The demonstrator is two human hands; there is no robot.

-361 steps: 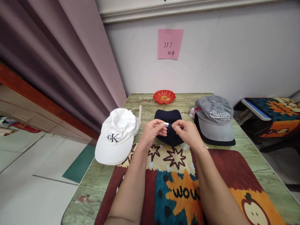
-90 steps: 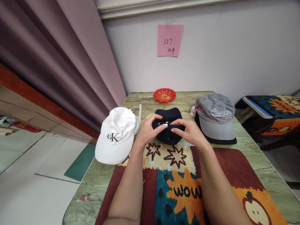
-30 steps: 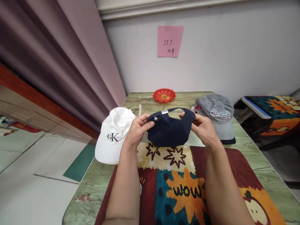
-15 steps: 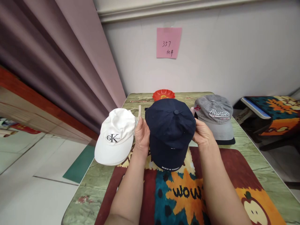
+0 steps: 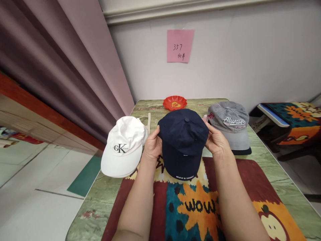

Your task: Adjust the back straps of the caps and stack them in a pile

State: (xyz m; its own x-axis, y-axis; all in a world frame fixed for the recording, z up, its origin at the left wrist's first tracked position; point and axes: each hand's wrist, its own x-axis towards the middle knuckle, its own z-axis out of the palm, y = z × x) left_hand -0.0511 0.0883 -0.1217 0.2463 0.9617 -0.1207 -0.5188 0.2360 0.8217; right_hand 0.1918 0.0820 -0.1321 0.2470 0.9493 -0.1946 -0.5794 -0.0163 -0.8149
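Note:
A navy baseball cap [image 5: 184,137] is held between my two hands over the middle of the table, its brim towards me with small white lettering along the edge. My left hand [image 5: 153,144] grips its left side, and my right hand [image 5: 216,139] grips its right side; the fingertips of both are partly hidden behind the cap. Left of my left hand lies a white cap [image 5: 122,147] with a CK logo, brim towards me and its strap sticking up. Beyond my right hand is a grey cap [image 5: 229,125] lettered "Always", with a dark edge under its brim.
A red scalloped dish [image 5: 175,102] stands at the back of the green table [image 5: 86,204]. Under the cap lies a colourful mat [image 5: 140,207]. A pink note [image 5: 180,46] is on the wall, a curtain [image 5: 82,60] hangs at left, and another patterned surface [image 5: 301,120] is at right.
The navy cap has dropped slightly and levelled out in my hands, its brim edge shifting a little to the right. More of the red dish shows behind it.

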